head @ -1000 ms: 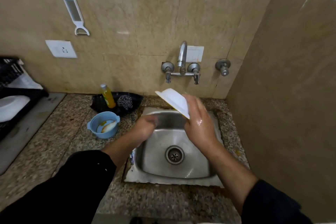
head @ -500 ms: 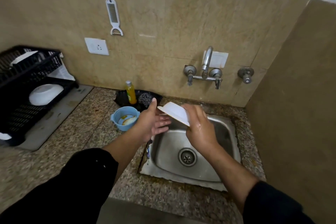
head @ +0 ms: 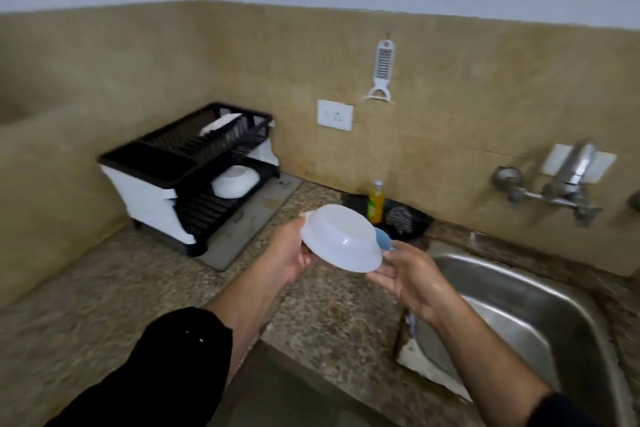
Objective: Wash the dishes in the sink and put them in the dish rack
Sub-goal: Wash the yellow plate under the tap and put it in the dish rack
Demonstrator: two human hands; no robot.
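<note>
A white bowl is held upside down over the granite counter, left of the steel sink. My left hand grips its left rim. My right hand has its fingers under the right rim, palm up. The black and white two-tier dish rack stands at the back left. It holds another white bowl upside down on the lower tier and a white dish on the upper tier.
A yellow soap bottle, a steel scrubber on a black tray and a blue bowl sit behind the held bowl. The wall tap is over the sink. A grey mat lies under the rack.
The bowl has moved left from over the sink to above the counter. My left hand has taken hold of its rim. The view has swung left toward the rack.
</note>
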